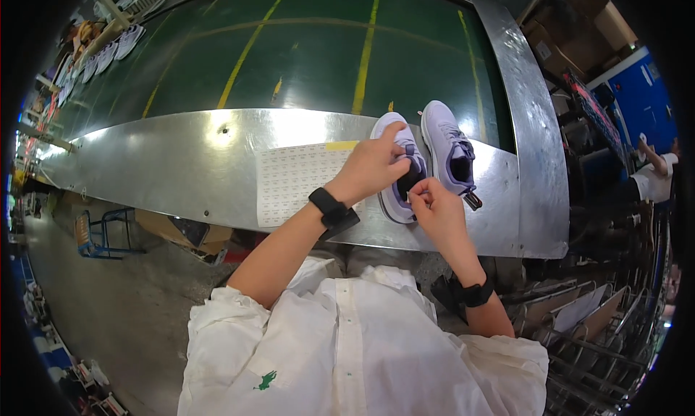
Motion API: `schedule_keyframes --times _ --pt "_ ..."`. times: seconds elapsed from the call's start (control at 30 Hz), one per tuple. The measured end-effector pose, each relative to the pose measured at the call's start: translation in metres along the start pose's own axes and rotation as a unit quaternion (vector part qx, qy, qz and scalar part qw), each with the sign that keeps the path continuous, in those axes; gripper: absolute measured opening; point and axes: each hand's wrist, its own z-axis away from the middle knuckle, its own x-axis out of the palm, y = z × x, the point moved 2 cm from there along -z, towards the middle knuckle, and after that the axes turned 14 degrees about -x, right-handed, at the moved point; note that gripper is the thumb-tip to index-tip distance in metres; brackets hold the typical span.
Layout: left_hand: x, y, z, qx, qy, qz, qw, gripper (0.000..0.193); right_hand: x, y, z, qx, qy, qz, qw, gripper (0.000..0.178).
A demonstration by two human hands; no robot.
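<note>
On the shiny metal ledge (181, 170) at the near edge of a green conveyor belt (304, 54), a pair of pale lilac sneakers sits side by side, toes pointing away from the person. The left hand (371, 166) is draped over the left sneaker (394, 192), fingers curled down on its upper and pinning it to the ledge, a hold that looks meant to keep the shoe from sliding. The right hand (434, 206) comes in at the heel end, thumb and fingertips pinched together at the dark opening; whether they grip a small tag or the collar itself is too small to tell. The right sneaker (450, 150) stands free just beside, untouched, with a small dark tag hanging at its heel.

Just left of the shoes lies a flat white sticker sheet (293, 181), printed in tidy rows, within easy reach. The ledge is brushed steel, curved and glaring under the lights; the belt is matte green with yellow lines. The shoes look soft, knitted, with smooth rounded toes. Both wrists carry black bands, and the sleeves are loose white cloth.
</note>
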Motion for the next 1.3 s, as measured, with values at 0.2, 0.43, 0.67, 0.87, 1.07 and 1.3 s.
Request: schedule_keyframes --times 0.2,0.43,0.67,0.87,1.07,1.3 --pt "0.003 -0.01 0.008 -0.024 -0.025 0.029 0.999 0.062 0.003 0.005 0.002 0.005 0.012 -0.087 0.996 0.01" --pt "0.014 -0.024 0.037 -0.068 0.037 -0.018 0.997 0.069 -0.003 -0.002 -0.007 -0.089 0.001 0.09 0.992 0.01" --pt "0.032 -0.031 0.032 -0.144 0.019 -0.018 0.989 0.066 0.022 -0.009 -0.044 -0.047 -0.165 0.33 0.928 0.015" --pt "0.037 -0.033 0.03 -0.133 0.048 0.032 0.989 0.069 0.015 0.006 -0.057 -0.007 -0.172 0.307 0.936 0.017" --pt "0.035 -0.039 0.037 -0.162 -0.002 0.168 0.972 0.071 0.014 0.002 -0.06 0.066 -0.189 0.282 0.938 0.019" --pt "0.034 -0.042 0.039 -0.173 -0.014 0.205 0.963 0.069 0.024 0.004 -0.055 0.032 -0.155 0.286 0.945 0.021"
